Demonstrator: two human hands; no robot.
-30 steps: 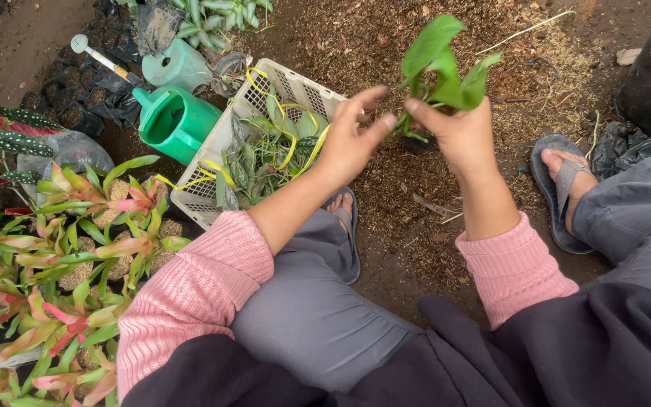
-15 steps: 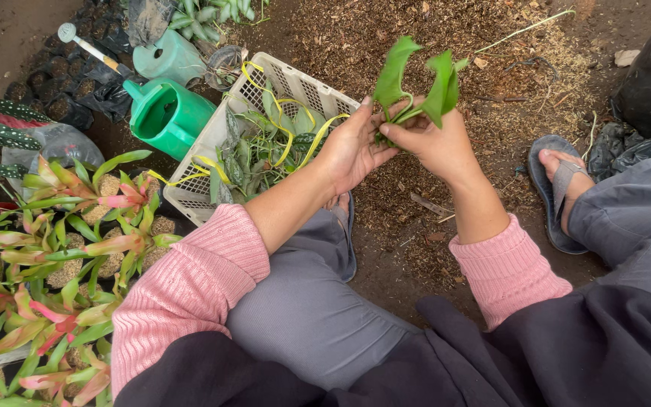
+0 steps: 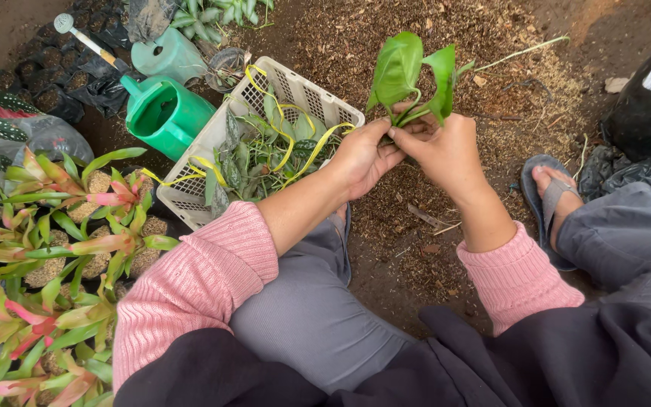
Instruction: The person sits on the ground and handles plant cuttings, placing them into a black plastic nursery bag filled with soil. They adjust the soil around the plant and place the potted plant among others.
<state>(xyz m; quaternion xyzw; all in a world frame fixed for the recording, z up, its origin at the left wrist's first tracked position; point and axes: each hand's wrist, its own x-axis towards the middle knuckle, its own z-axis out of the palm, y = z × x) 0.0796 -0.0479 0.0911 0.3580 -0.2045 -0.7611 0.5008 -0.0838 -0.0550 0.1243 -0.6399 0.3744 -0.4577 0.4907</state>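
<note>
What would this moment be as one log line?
left hand: on cutting stems | right hand: grips leafy cutting | white basket: left of hands

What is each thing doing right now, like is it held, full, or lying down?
Left hand: grips the cutting's base.
Right hand: grips the stems.
Leafy cutting: held upright above the ground.
White basket: on the ground, holds plant cuttings.
Green watering can: upright, open top.
</note>
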